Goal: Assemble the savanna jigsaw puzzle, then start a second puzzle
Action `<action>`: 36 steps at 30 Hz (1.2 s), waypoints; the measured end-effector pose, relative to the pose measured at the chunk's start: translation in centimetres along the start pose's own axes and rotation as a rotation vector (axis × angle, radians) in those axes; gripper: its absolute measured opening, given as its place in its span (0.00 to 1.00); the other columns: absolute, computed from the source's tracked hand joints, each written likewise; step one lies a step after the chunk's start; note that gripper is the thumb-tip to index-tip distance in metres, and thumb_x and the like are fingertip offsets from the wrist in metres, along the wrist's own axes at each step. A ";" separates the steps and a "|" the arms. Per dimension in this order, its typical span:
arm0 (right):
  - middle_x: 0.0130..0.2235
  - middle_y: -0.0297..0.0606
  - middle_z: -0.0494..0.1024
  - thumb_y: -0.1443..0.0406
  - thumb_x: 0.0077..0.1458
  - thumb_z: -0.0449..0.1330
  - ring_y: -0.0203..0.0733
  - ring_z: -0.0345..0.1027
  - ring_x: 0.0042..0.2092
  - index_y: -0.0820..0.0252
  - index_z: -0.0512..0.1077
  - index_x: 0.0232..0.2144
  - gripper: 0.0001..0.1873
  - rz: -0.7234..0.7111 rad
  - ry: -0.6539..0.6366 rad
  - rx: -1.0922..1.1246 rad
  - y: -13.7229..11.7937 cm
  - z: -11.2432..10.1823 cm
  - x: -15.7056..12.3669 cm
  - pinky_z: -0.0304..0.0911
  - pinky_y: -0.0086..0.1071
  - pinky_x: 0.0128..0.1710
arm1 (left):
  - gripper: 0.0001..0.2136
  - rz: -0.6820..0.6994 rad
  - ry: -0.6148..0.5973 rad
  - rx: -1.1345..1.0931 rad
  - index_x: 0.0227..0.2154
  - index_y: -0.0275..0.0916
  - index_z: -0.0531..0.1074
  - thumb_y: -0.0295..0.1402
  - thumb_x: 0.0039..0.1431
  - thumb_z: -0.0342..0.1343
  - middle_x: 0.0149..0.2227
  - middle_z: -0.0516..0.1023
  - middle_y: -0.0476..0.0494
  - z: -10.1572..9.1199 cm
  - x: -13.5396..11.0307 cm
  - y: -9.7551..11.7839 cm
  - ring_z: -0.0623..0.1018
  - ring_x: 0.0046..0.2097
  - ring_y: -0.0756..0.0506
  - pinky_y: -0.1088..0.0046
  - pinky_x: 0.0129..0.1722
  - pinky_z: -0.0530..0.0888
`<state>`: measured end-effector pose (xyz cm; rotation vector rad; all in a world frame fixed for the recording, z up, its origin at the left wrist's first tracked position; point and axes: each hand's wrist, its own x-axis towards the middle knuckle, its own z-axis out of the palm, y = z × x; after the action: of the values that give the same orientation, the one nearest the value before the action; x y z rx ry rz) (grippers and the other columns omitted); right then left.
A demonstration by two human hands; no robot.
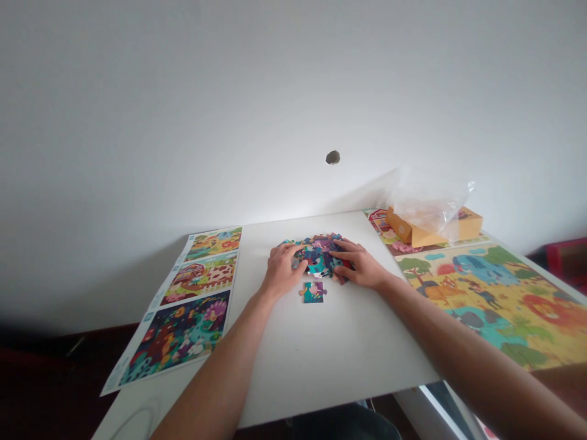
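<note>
While your left hand (283, 270) curves around the left side of the pile of puzzle pieces (318, 253), its thumb stands apart from its fingers; I cannot tell whether it pinches any one piece. Your right hand (359, 266) covers the pile's right side with fingers spread, and its grip on single pieces is equally unclear. The pile sits on the white table (330, 348), in from the far edge beside the wall (183, 110). A loose piece (313, 293) lies apart from it, on the side toward your near edge. To your left, a sheet of three pictures (202, 278) overhangs the left edge. Toward the right edge lies a large animal picture (486, 287); near the far right corner, an orange box (470, 227) bears a clear plastic bag (426, 201).
</note>
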<state>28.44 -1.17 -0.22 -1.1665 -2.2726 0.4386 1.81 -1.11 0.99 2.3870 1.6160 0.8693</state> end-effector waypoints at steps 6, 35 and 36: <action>0.72 0.33 0.45 0.69 0.57 0.53 0.64 0.33 0.71 0.43 0.68 0.60 0.29 0.029 -0.179 0.068 -0.8 -0.9 -0.1 0.32 0.72 0.62 | 0.44 0.144 -0.270 0.034 0.64 0.46 0.60 0.56 0.45 0.65 0.65 0.58 0.35 -0.1 -0.8 1.0 0.55 0.67 0.29 0.45 0.65 0.53; 0.60 0.44 0.67 0.55 0.65 0.49 0.55 0.62 0.58 0.50 0.68 0.61 0.25 0.138 0.049 -0.190 -0.3 0.0 0.1 0.55 0.53 0.60 | 0.17 0.258 -0.260 -0.032 0.48 0.60 0.78 0.31 0.60 0.59 0.69 0.52 0.52 0.9 -0.8 2.3 0.53 0.69 0.34 0.46 0.66 0.54; 0.59 0.45 0.68 0.54 0.65 0.50 0.55 0.63 0.57 0.50 0.68 0.61 0.25 0.132 0.049 -0.188 -0.3 -0.2 0.0 0.56 0.53 0.59 | 0.17 0.253 -0.237 -0.032 0.47 0.59 0.79 0.28 0.61 0.57 0.69 0.54 0.51 1.0 -0.6 1.9 0.54 0.69 0.35 0.46 0.66 0.55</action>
<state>28.34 -1.33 0.15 -1.4112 -2.2399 0.2465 3.69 -2.28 0.72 2.5934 1.2259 0.6111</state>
